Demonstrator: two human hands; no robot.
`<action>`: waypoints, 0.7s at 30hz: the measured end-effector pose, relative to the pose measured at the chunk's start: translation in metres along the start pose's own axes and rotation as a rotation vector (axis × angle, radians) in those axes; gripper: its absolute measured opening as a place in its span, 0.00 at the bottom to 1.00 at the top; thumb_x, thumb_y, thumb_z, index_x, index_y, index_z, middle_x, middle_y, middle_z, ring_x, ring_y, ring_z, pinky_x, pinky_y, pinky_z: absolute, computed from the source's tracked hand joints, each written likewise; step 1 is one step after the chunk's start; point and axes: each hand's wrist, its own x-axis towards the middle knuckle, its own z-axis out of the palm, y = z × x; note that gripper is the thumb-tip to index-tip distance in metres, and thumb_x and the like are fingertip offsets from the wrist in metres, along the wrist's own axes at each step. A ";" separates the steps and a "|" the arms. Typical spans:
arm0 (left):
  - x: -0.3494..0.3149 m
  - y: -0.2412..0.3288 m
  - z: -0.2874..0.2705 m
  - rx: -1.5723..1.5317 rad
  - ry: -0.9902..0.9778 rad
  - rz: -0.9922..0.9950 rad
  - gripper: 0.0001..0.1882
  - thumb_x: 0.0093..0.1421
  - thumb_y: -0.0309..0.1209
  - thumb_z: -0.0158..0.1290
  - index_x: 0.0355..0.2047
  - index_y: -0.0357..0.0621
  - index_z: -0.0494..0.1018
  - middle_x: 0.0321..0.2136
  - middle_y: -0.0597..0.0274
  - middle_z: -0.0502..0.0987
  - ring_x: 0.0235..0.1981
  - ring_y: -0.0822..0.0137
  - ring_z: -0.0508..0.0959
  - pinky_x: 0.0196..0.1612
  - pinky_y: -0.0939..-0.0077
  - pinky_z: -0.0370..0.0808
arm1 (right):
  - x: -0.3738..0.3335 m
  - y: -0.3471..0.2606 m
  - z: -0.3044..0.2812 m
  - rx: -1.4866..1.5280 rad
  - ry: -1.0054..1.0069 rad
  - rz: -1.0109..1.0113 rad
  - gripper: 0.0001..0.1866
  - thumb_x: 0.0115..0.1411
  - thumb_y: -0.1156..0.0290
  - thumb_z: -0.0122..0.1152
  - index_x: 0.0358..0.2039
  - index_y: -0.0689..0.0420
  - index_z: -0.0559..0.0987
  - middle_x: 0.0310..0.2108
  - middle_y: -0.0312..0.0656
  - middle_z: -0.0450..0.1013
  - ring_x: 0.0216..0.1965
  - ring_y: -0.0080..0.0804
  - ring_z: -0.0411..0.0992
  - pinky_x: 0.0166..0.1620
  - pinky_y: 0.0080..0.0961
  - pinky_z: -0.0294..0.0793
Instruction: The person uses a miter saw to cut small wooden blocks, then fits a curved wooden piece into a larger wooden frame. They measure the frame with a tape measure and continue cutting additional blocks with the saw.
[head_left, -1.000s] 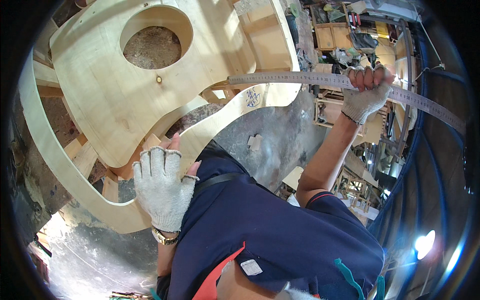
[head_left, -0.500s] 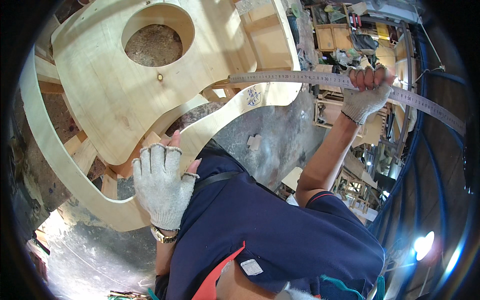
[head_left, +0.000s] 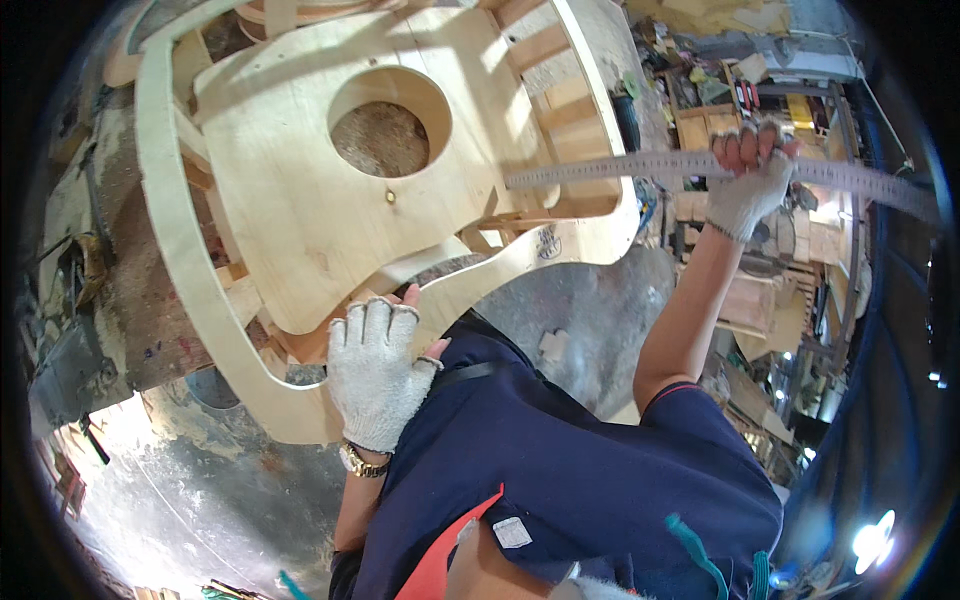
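Observation:
A pale wooden frame curves around a wooden panel with a large round hole. My left hand, in a white fingerless glove, lies on the frame's near edge with its fingers stretched out. Raised at the right, my right hand wears a similar glove, its fingers closed round a long metal ruler. The ruler's left tip is over the right part of the panel; its other end passes beyond my fist to the right. Whether the tip touches the wood, I cannot tell.
Wooden slats join the frame's right side to the panel area. Handwritten marks show on the near right rim. Wood pieces and clutter fill the right background. A small scrap lies on the grey floor.
The view has shifted, so the frame sits lower and farther right, with more of its far end visible. The ruler's tip has moved slightly toward the hole. Both hands keep their hold and pose.

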 end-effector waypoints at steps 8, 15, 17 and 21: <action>0.004 0.008 -0.014 -0.124 0.104 -0.023 0.39 0.47 0.48 0.72 0.57 0.45 0.77 0.41 0.58 0.77 0.45 0.56 0.78 0.50 0.59 0.73 | 0.182 0.044 0.085 0.117 -0.289 -0.083 0.27 0.75 0.45 0.46 0.23 0.50 0.64 0.16 0.29 0.48 0.17 0.24 0.45 0.23 0.28 0.49; 0.000 0.004 -0.002 -0.193 0.331 -0.158 0.38 0.50 0.47 0.72 0.58 0.42 0.77 0.42 0.53 0.79 0.46 0.52 0.79 0.50 0.58 0.76 | 0.272 0.111 0.166 0.180 -0.280 -0.252 0.25 0.76 0.47 0.49 0.21 0.43 0.64 0.13 0.27 0.52 0.11 0.22 0.48 0.15 0.27 0.48; -0.001 0.005 -0.001 -0.199 0.342 -0.188 0.38 0.51 0.47 0.72 0.59 0.42 0.76 0.43 0.51 0.79 0.47 0.51 0.79 0.50 0.57 0.76 | 0.280 0.112 0.179 0.161 -0.265 -0.107 0.28 0.75 0.45 0.46 0.21 0.48 0.64 0.14 0.29 0.50 0.14 0.24 0.46 0.19 0.28 0.48; -0.001 0.005 0.001 -0.202 0.383 -0.201 0.38 0.51 0.46 0.72 0.59 0.42 0.76 0.44 0.51 0.79 0.48 0.50 0.79 0.51 0.56 0.77 | 0.275 0.118 0.202 0.159 -0.273 -0.053 0.31 0.76 0.42 0.45 0.20 0.51 0.64 0.14 0.31 0.51 0.12 0.27 0.47 0.18 0.29 0.48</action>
